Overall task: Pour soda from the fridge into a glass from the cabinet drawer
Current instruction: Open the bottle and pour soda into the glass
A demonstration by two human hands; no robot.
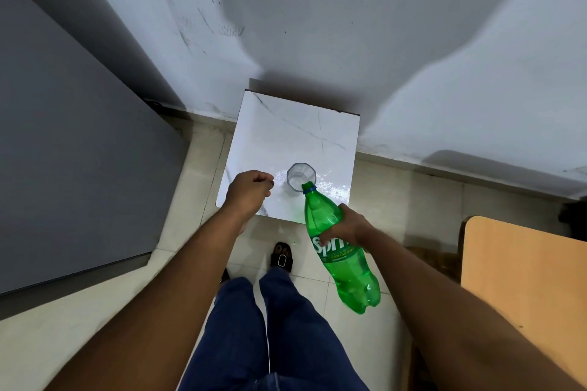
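Observation:
A clear faceted glass [298,175] stands on a small white marble-patterned table top [279,133], near its front edge. My right hand [344,227] grips a green soda bottle [341,251] around its middle. The bottle is tilted, its open mouth with a blue ring resting over the glass's near rim. My left hand [249,192] is closed in a fist just left of the glass, over the table's front left corner; something small may be inside it, but I cannot tell what.
A dark grey fridge [73,152] fills the left side. A white scuffed wall [317,25] rises behind the table. A tan wooden surface [524,279] sits at the right. My legs and sandalled foot [281,259] stand on the tiled floor below.

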